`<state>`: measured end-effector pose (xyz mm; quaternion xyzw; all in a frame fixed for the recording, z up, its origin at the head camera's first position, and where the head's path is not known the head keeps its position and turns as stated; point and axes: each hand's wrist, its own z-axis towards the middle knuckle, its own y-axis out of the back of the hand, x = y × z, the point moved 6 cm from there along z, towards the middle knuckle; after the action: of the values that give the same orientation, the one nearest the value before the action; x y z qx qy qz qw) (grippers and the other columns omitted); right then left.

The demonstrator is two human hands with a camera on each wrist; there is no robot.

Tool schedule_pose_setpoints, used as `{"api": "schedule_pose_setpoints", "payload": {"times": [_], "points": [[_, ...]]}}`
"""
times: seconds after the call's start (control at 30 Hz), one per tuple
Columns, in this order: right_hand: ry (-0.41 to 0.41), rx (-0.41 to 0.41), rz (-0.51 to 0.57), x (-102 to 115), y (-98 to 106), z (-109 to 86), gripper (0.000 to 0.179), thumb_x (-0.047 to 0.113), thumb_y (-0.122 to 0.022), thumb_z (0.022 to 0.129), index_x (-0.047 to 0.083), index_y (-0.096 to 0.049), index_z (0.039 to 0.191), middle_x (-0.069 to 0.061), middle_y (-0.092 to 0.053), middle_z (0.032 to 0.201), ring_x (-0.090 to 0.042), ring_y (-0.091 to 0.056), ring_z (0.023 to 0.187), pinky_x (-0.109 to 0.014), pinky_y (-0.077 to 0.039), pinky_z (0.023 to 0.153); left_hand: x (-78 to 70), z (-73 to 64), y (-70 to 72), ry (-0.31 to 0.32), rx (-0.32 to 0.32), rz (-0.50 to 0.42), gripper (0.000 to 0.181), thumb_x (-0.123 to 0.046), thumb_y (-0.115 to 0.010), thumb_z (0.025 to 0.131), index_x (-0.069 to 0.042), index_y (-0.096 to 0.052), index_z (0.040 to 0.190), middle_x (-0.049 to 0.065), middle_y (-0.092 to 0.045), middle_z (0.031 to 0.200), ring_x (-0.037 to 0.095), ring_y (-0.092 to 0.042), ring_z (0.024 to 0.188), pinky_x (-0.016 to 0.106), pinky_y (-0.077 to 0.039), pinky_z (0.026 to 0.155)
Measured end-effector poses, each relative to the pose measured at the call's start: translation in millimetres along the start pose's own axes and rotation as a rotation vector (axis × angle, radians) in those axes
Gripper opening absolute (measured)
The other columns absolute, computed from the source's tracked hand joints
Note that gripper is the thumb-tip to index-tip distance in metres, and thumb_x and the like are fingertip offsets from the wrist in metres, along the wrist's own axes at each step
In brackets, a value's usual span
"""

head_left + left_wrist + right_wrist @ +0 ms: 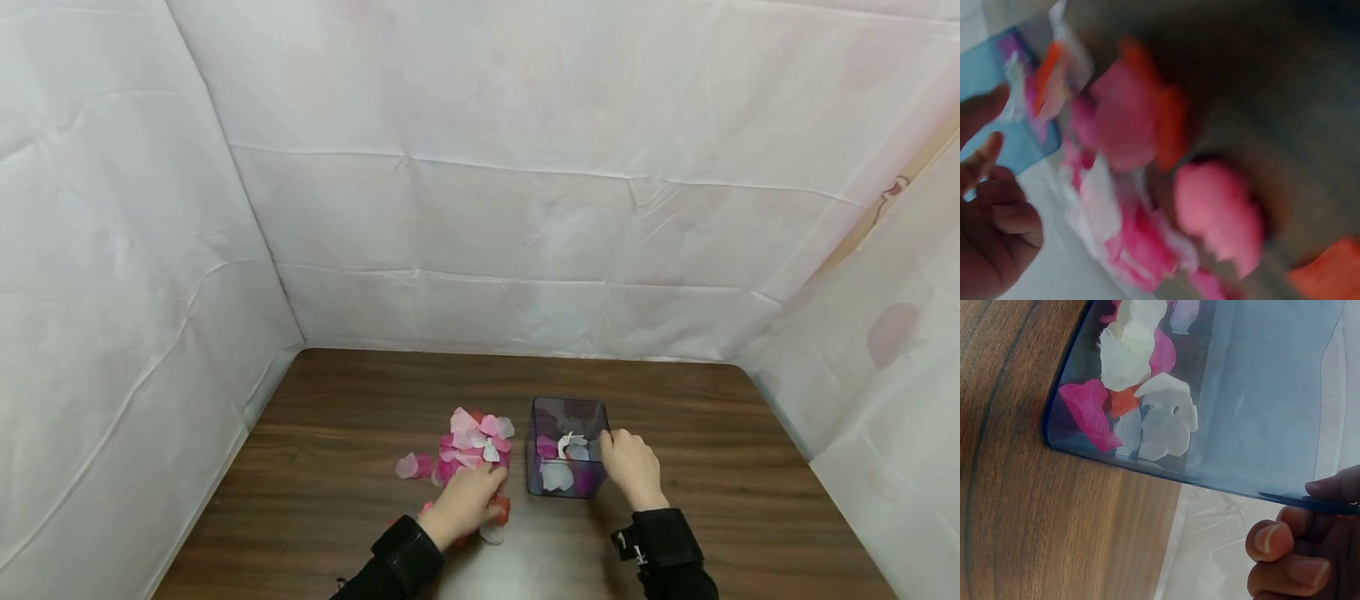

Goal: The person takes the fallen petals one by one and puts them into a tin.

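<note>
A loose pile of artificial flower petals (468, 442) in pink, magenta, white and red lies on the table. My left hand (467, 502) is low over its near side, with red and white petals beside the fingers. In the left wrist view the left fingers (1007, 215) are bent, the top two fingertips stand apart, and no petal shows between them. A clear bluish-purple plastic box (534, 467) stands right of the pile, holding white, magenta and orange petals (1169, 419). The right hand (633, 468) pinches the box's right rim between thumb and fingers.
The brown wood-grain table (330, 433) carries the pile and the box. White cloth sheets (487, 217) hang behind it and along both sides. A pink and magenta petal pair (415, 466) lies at the pile's left edge.
</note>
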<state>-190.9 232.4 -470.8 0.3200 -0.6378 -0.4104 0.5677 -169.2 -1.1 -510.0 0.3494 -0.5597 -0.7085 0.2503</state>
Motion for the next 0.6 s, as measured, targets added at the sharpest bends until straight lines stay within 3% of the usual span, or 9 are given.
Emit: {"api": "schedule_pose_setpoints", "payload": {"times": [0.1, 0.2, 0.33, 0.47, 0.6], "points": [[0.001, 0.009, 0.012, 1, 0, -2.1, 0.041, 0.023, -0.034, 0.098, 0.011, -0.041, 0.059, -0.004, -0.041, 0.058, -0.019, -0.043, 0.055, -0.03, -0.029, 0.051, -4.3, -9.9, -13.8, -0.003, 0.091, 0.059, 0.048, -0.038, -0.081, 0.067, -0.018, -0.054, 0.101, 0.002, -0.059, 0.09, 0.014, -0.058, 0.067, 0.026, -0.045, 0.055], [0.001, 0.021, 0.025, 2, -2, -2.9, 0.041, 0.023, -0.034, 0.098, 0.012, -0.038, 0.058, -0.003, -0.037, 0.056, -0.018, -0.039, 0.052, -0.029, -0.028, 0.051, -8.5, -16.9, -20.6, -0.007, 0.101, 0.109, 0.046, -0.04, -0.08, 0.067, -0.018, -0.055, 0.099, 0.003, -0.059, 0.094, 0.015, -0.06, 0.064, 0.027, -0.045, 0.052], [0.0, 0.023, 0.027, 2, -3, -4.1, 0.042, 0.023, -0.036, 0.098, 0.013, -0.037, 0.057, -0.002, -0.037, 0.056, -0.017, -0.039, 0.052, -0.029, -0.028, 0.05, -14.5, -20.2, -19.0, -0.031, 0.027, 0.157, 0.026, -0.035, -0.074, 0.076, -0.018, -0.058, 0.086, 0.001, -0.061, 0.087, 0.014, -0.061, 0.064, 0.025, -0.045, 0.05], [0.004, 0.017, 0.031, 3, -2, -4.6, 0.042, 0.023, -0.036, 0.098, 0.013, -0.037, 0.057, -0.001, -0.036, 0.055, -0.016, -0.038, 0.052, -0.029, -0.027, 0.049, -12.7, -15.7, -13.1, -0.029, -0.042, 0.138, 0.006, -0.021, -0.07, 0.079, -0.018, -0.065, 0.079, -0.003, -0.062, 0.078, 0.011, -0.062, 0.067, 0.024, -0.046, 0.052], [0.004, 0.018, 0.04, 5, 0, -4.4, 0.042, 0.023, -0.036, 0.098, 0.013, -0.037, 0.057, -0.001, -0.034, 0.055, -0.016, -0.037, 0.051, -0.028, -0.027, 0.049, -5.5, -9.0, -2.7, -0.015, -0.121, 0.06, 0.01, -0.007, -0.068, 0.078, -0.016, -0.069, 0.081, -0.004, -0.064, 0.073, 0.011, -0.063, 0.067, 0.024, -0.048, 0.054]]}}
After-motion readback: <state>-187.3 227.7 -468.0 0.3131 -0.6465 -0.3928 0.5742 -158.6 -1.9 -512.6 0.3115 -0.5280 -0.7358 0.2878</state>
